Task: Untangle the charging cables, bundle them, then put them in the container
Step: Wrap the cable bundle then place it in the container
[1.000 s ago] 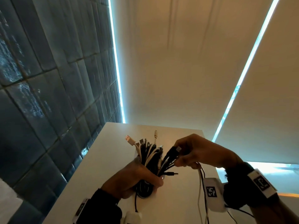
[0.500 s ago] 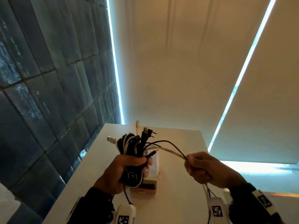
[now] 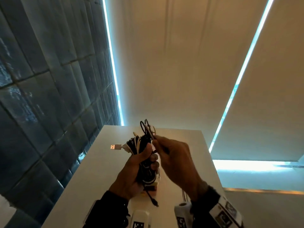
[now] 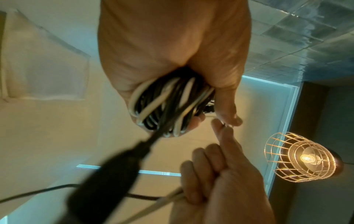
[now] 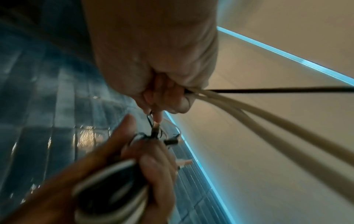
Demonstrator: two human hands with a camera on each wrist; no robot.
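Above a white rectangular table (image 3: 115,170), the left hand (image 3: 131,175) grips a coiled bundle of black and white charging cables (image 3: 139,145). The right hand (image 3: 177,162), just right of it, pinches thin loose black and white cable strands (image 3: 146,127).

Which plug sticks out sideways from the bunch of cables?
The white USB plug. It juts left of the cable bundle gripped by the left hand, while the other ends point upward.

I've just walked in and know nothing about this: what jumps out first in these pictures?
Front and centre, the left hand grips a thick coiled bundle of black and white charging cables above the white table, a white USB plug sticking out to its left. The right hand pinches thin loose cable ends at the bundle's top. A glowing wire-cage lamp shows in the left wrist view.
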